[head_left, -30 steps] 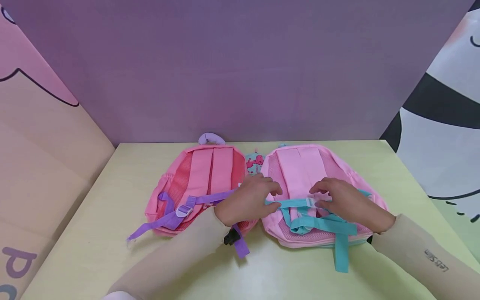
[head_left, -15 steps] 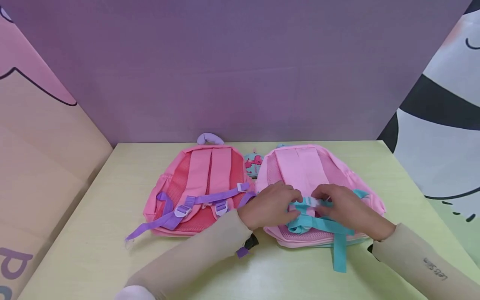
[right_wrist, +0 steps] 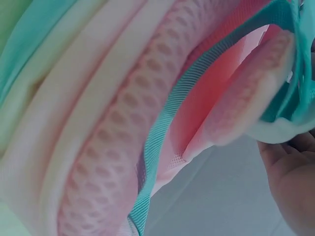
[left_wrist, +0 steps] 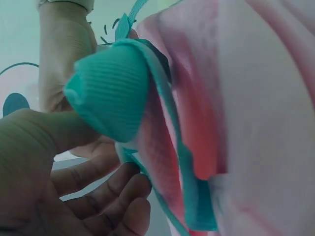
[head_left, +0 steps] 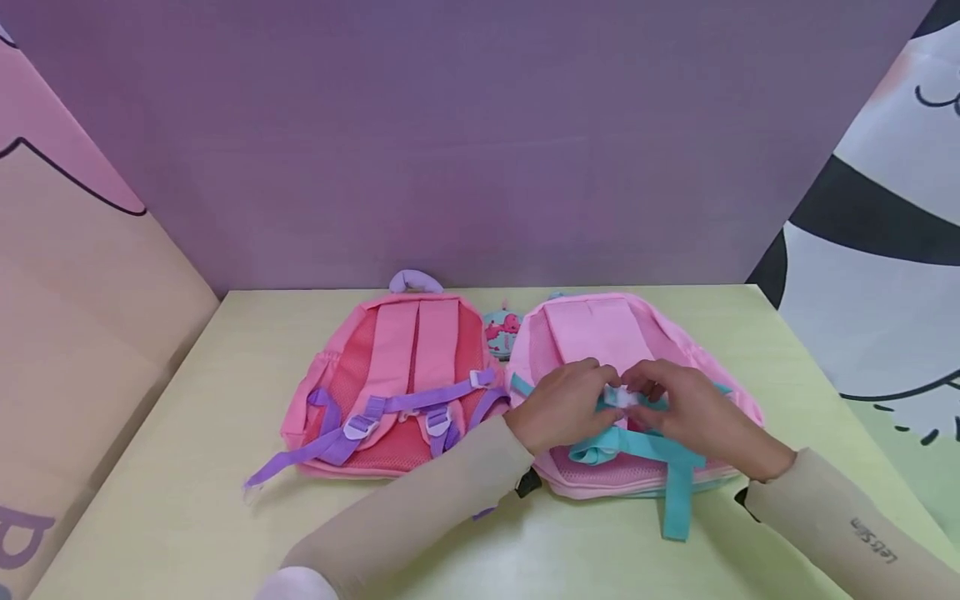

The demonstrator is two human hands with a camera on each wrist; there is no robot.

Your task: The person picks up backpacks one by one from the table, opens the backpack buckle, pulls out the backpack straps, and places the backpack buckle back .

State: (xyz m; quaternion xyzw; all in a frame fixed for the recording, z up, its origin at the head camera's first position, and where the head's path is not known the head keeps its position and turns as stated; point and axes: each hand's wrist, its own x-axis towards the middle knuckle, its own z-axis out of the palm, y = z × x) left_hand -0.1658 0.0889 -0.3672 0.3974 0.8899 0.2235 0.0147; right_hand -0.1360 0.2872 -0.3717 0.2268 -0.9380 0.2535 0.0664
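Observation:
A light pink backpack point(head_left: 600, 329) lies back side up on the table, with turquoise straps point(head_left: 660, 450) across its lower half. A small white buckle point(head_left: 621, 397) on its turquoise cross strap sits between my two hands. My left hand point(head_left: 568, 408) pinches the buckle's left end. From the right, my right hand point(head_left: 693, 412) pinches the other end with thumb and fingers. In the left wrist view a turquoise strap loop point(left_wrist: 110, 91) hangs in front of my left hand's fingers. The right wrist view shows mesh padding point(right_wrist: 118, 128), with my right hand point(right_wrist: 295, 182) at the edge.
Beside it on the left lies a coral pink backpack point(head_left: 438, 333) with purple straps point(head_left: 442, 390) and a lilac handle point(head_left: 415, 281). A round turquoise pendant point(head_left: 501, 333) lies between the bags. The pale table point(head_left: 247, 533) meets a purple wall point(head_left: 480, 150) behind.
My left hand has moved right, from the turquoise strap's left part to the white buckle. Both hands now meet at it. My left forearm has uncovered more of the coral backpack.

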